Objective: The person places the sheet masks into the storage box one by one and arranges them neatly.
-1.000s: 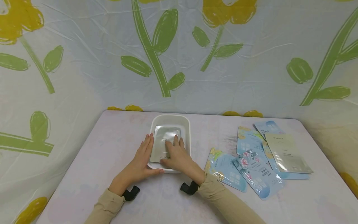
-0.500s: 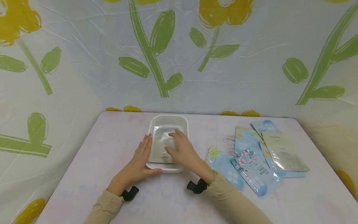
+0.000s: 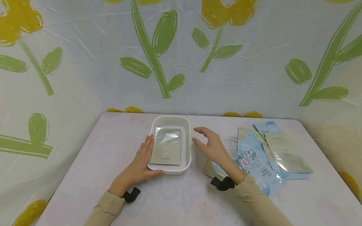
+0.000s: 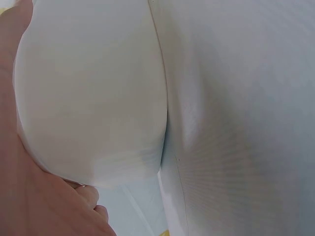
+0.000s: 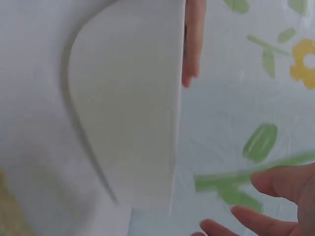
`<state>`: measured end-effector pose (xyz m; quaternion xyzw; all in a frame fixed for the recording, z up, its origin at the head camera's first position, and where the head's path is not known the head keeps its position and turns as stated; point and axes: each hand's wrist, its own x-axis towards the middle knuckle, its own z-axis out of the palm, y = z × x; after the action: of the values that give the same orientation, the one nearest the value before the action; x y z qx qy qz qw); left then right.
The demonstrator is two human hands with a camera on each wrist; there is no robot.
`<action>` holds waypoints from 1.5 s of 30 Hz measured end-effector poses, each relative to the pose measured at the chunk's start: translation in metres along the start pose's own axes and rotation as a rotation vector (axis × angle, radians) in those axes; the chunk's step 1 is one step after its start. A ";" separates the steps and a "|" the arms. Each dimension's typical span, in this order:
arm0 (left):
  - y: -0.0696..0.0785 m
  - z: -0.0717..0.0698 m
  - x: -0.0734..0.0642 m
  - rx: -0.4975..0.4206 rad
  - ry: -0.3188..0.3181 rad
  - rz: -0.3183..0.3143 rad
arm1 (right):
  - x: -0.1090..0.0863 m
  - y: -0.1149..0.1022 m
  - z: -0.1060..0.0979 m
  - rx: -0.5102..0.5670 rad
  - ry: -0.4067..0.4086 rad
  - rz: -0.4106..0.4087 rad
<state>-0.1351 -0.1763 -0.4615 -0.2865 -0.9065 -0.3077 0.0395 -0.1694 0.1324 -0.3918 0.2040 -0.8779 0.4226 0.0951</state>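
Silver PMPM sachet (image 3: 166, 146) lies flat inside the white plastic tray (image 3: 172, 171), nearer the tray's left wall than its right. The left hand (image 3: 140, 161) touches the tray's left side, fingers straight, thumb out at its near end. The right hand (image 3: 210, 144) is just right of the tray, thumb and fingers parted, holding nothing. Farther right of the tray, blue flower-printed sachets (image 3: 264, 177) overlap, another PMPM sachet (image 3: 287, 153) on top.
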 end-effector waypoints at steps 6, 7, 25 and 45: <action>-0.001 -0.001 0.000 0.004 -0.001 -0.002 | -0.007 0.031 -0.022 0.009 -0.009 0.061; -0.001 -0.001 0.000 0.003 -0.003 -0.004 | -0.009 0.035 -0.026 0.014 -0.026 0.078; 0.000 -0.001 -0.001 0.001 0.002 -0.004 | -0.030 0.081 -0.071 -0.131 -0.439 0.275; 0.003 -0.002 -0.001 -0.011 -0.002 -0.016 | -0.039 0.094 -0.063 -0.126 -0.490 0.357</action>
<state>-0.1327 -0.1759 -0.4583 -0.2800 -0.9070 -0.3128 0.0344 -0.1757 0.2450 -0.4319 0.1361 -0.9211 0.3156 -0.1829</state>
